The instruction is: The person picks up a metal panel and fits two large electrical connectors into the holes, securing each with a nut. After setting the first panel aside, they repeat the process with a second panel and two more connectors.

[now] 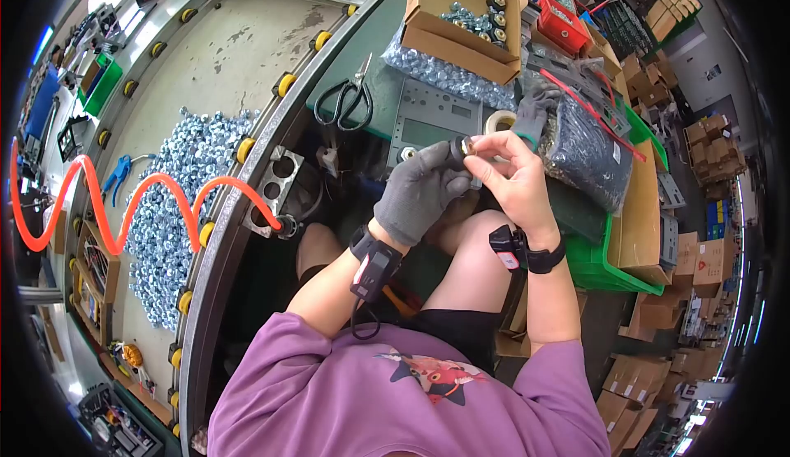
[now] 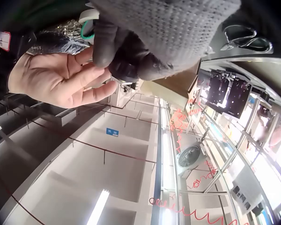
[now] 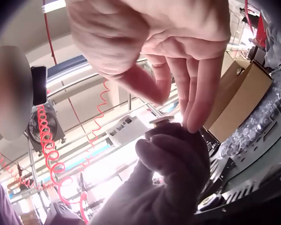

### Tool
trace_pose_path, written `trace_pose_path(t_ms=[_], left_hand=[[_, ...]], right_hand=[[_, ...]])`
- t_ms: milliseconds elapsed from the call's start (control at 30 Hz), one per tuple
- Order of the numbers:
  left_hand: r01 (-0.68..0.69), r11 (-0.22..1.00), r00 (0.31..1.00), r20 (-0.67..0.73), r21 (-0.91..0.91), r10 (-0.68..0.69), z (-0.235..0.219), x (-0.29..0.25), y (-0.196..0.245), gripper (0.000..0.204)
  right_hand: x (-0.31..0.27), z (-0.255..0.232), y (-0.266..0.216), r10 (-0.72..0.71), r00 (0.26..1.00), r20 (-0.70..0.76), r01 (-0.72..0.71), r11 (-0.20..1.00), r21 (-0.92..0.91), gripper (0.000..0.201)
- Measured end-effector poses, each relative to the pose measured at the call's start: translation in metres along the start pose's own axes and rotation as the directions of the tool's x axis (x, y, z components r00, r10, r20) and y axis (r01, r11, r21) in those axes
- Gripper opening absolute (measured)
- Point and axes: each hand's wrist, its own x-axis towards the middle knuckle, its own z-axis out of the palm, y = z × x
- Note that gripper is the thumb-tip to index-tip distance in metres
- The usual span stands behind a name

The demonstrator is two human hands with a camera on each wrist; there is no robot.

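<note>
The grey-gloved left hand (image 1: 420, 198) grips a small round black part (image 1: 460, 149) between thumb and fingers. In the left wrist view the black part (image 2: 124, 70) lies between dark glove fingertips. A pale disc with a brass-coloured centre (image 3: 161, 120) tops it in the right wrist view. The bare right hand (image 1: 517, 179) is beside the part; its fingertips reach the part and the glove, and its thumb stands a little apart in the right wrist view. Below the hands is a grey metal panel (image 1: 436, 119) bearing a small round piece (image 1: 407, 154).
A cardboard box (image 1: 444, 41) holds black wheels and metal pieces, beside bagged metal parts (image 1: 448, 68). Black scissors (image 1: 344, 104) lie left of the panel. Tape (image 1: 499, 121), a grey glove (image 1: 533, 118) and a dark bag (image 1: 588, 148) are right. Many metal pieces (image 1: 185, 202) cover the left bench.
</note>
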Motion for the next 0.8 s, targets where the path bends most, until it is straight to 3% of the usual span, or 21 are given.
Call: trace_pose_path(t_ms=[33,67,100,233,333,367,433,533,567,600,633,667,700,733,767,800], left_hand=[[0.001,1.0,1.0,-0.002,-0.002,-0.001,0.0,-0.001,0.0,0.033],[0.012,1.0,1.0,0.002,0.002,-0.012,0.001,-0.003,0.001,0.033],[0.023,1.0,1.0,0.005,0.005,-0.023,0.002,-0.005,0.001,0.033],[0.029,0.999,1.0,0.002,-0.033,-0.029,0.001,-0.012,-0.006,0.034],[0.022,0.999,1.0,-0.012,0.04,-0.022,0.0,-0.017,-0.007,0.033],[-0.02,0.993,0.998,-0.06,0.118,0.027,0.001,-0.021,-0.011,0.029],[-0.057,0.979,0.991,-0.106,0.196,0.079,-0.002,-0.029,-0.015,0.025],[-0.084,0.858,0.981,-0.11,0.507,0.161,-0.021,-0.038,-0.024,0.029],[-0.085,0.859,0.98,-0.114,0.504,0.164,-0.025,-0.041,-0.025,0.029],[-0.018,0.955,0.976,-0.202,0.297,0.081,-0.03,-0.045,-0.024,0.028],[0.04,0.997,0.964,-0.265,0.071,-0.019,-0.036,-0.048,-0.024,0.027],[0.094,0.996,0.929,-0.358,-0.005,-0.09,-0.05,-0.05,-0.024,0.021],[0.096,0.995,0.929,-0.359,-0.01,-0.093,-0.056,-0.047,-0.028,0.021],[0.077,0.859,0.947,-0.307,0.506,0.096,-0.061,-0.044,-0.031,0.021],[0.034,0.477,0.959,-0.164,0.878,0.232,-0.066,-0.04,-0.034,0.021],[0.046,0.539,0.961,-0.185,0.841,0.207,-0.062,-0.03,-0.033,0.023]], right_hand=[[0.0,-0.001,0.002,0.002,1.0,0.024,0.0,0.996,-0.085,0.014],[-0.001,-0.005,0.008,0.008,1.0,0.03,-0.009,0.999,0.039,0.017],[-0.003,-0.003,0.007,0.013,0.999,0.032,-0.014,0.999,0.038,0.017],[-0.009,0.001,0.006,-0.012,1.0,-0.003,0.011,0.984,-0.177,0.017],[-0.012,0.002,0.004,0.044,0.999,0.02,-0.044,0.999,0.022,0.023],[-0.015,0.006,0.002,0.049,0.998,0.025,-0.05,0.999,0.02,0.023],[-0.019,0.012,0.001,-0.021,0.999,0.028,0.028,0.966,-0.258,0.025],[-0.022,0.0,0.01,0.054,0.998,0.011,-0.05,0.97,-0.239,0.026],[-0.022,-0.004,0.013,0.066,0.997,-0.029,-0.07,0.978,-0.199,0.024],[-0.021,-0.008,0.011,0.08,0.995,-0.06,-0.086,0.99,-0.11,0.022],[-0.019,-0.014,0.012,0.139,0.984,-0.111,-0.154,0.978,-0.14,0.022],[-0.018,-0.014,0.019,0.124,0.982,-0.141,-0.144,0.979,-0.146,0.022],[-0.018,-0.011,0.025,0.109,0.979,-0.17,-0.136,0.979,-0.152,0.022],[-0.02,-0.005,0.028,0.127,0.977,-0.173,-0.166,0.958,-0.232,0.022],[-0.022,0.003,0.03,0.143,0.974,-0.176,-0.193,0.931,-0.311,0.022],[-0.024,0.007,0.039,0.054,0.991,-0.124,-0.102,0.898,-0.428,0.021]])
